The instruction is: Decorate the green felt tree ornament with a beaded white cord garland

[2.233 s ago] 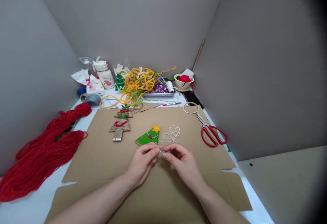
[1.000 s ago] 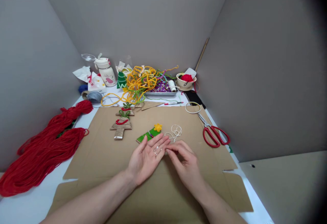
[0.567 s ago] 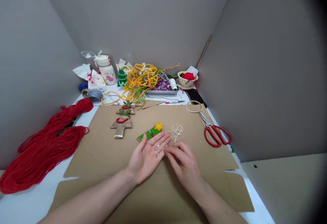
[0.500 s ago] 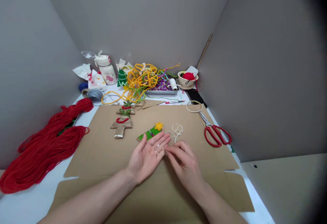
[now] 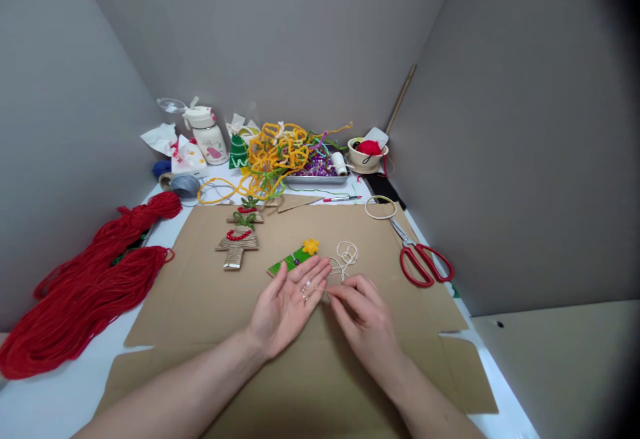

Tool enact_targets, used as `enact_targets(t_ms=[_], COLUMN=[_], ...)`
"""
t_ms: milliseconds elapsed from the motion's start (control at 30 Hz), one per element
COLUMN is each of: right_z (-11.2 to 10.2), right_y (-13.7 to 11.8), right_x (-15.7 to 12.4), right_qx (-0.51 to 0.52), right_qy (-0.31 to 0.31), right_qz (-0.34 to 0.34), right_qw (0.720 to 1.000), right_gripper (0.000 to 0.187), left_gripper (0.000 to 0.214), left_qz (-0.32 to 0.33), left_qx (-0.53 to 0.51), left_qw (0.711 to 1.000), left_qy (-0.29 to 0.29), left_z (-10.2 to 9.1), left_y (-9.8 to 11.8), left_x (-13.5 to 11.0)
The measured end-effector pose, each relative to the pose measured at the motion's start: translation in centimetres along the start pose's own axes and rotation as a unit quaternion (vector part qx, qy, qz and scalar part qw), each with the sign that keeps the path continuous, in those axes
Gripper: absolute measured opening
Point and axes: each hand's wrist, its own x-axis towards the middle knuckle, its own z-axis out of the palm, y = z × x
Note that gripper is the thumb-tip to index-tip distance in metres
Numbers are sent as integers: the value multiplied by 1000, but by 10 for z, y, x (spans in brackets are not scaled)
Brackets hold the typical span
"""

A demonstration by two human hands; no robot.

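Observation:
My left hand (image 5: 289,302) is palm up with its fingers stretched out flat. Several small clear and white beads (image 5: 306,289) lie on the palm near the fingers. Thumb and forefinger of my right hand (image 5: 363,312) are pinched on a thin white string (image 5: 345,252), whose thin end points toward the beads. Loose loops of that string rest on the cardboard behind the right hand. Just beyond my left fingertips is a green wrapped tree piece (image 5: 285,264) with a yellow flower-shaped top (image 5: 311,247) and a few beads; my fingers partly hide it.
Cardboard (image 5: 185,305) covers the table. Red-handled scissors (image 5: 420,259) and a ring (image 5: 380,207) lie right. Twine-wrapped trees (image 5: 239,245) lie left of centre, red yarn (image 5: 95,299) at far left. At the back are orange yarn (image 5: 277,152), a bead tray (image 5: 320,179) and a bottle (image 5: 210,140).
My right hand has shifted slightly right, its pinched fingertips drawing a little away from the left fingers. My left hand stays almost in place with the beads on it.

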Motion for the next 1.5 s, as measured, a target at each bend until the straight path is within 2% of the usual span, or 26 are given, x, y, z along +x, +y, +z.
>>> enact_targets(t_ms=[400,767,933,1067,1167,1233,1333,1400,1500], right_z=[-2,-3,-2,2,4,4,3,1,0], right_y=[1,1,3,7,6,5,5,6,6], right_x=[2,2,1,1,3,4,7,8,8], right_qx=[-24,-66,-49,-3,73,146,265,312,336], right_qy=[-28,-31,-45,-45,-39,-37,-39,-40,-49], right_qz=[2,-28,-14,28,94,159,251,283,301], right_qw=[999,997,998,999,992,976,930,906,891], right_gripper=[17,17,16,14,13,12,14,17,17], left_gripper=[50,48,49,49,48,47,35,25,18], left_qz=[1,-2,-3,-4,-8,-9,24,51,59], left_qx=[13,32,15,6,2,9,70,134,199], left_qw=[1000,999,1000,1000,1000,1000,996,986,973], left_qy=[-5,1,1,5,11,21,54,81,105], left_z=[1,1,0,0,1,1,2,1,0], left_y=[-2,-3,-4,-3,-3,-4,-9,-14,-20], left_x=[-1,-1,-2,-2,-1,-1,-3,-5,-9])
